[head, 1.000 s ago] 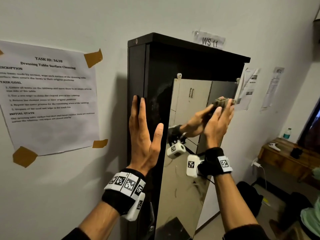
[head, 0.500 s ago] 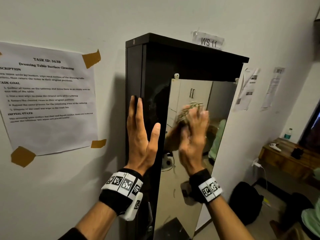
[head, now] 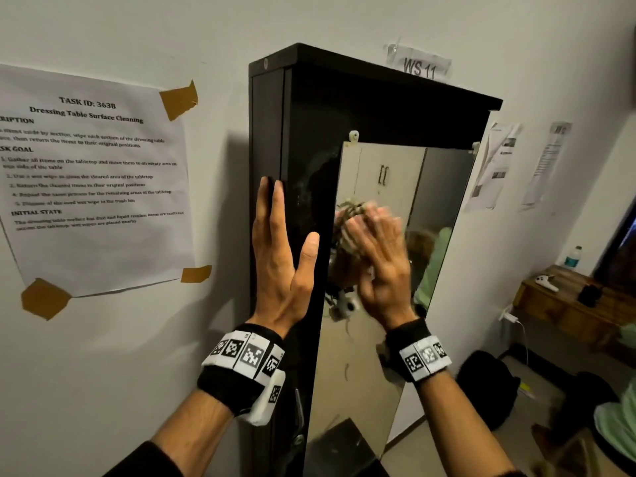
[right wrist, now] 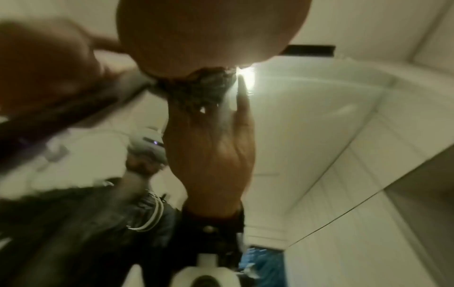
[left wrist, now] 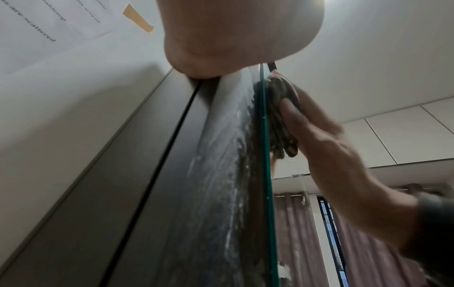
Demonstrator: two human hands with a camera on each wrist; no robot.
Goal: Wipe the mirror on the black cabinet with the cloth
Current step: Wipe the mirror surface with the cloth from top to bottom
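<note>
- Far left of the head view: white printed task sheet (head: 93,187) taped to the pale wall with brown tape. Not part of the job.
- Left of centre: left hand (head: 280,256) lies flat on the front of the tall black wooden cabinet (head: 309,139), fingers straight and together, thumb spread. It holds nothing; judged to be bracing the cabinet.
- Left wrist view: pale streaks of residue on the dark panel beside the green glass edge.
- Centre: rectangular frameless mirror (head: 444,187) fixed to the cabinet front by small clips at its top corners.
- Centre, on the glass near its left edge: right hand (head: 378,259), motion-blurred, fingers extended, presses the bunched grey-brown cloth (left wrist: 282,120) flat against the mirror.
- Judgement: wiping is mid-course; lower glass shows marks.
- Risk: the cloth is pressed, not gripped, so a fast stroke could let it slide out and drop.
- Risk: hard pressure near the left edge could strain the clips.
- Risk: the cloth may run onto the streaked panel and drag residue back onto the glass.
</note>
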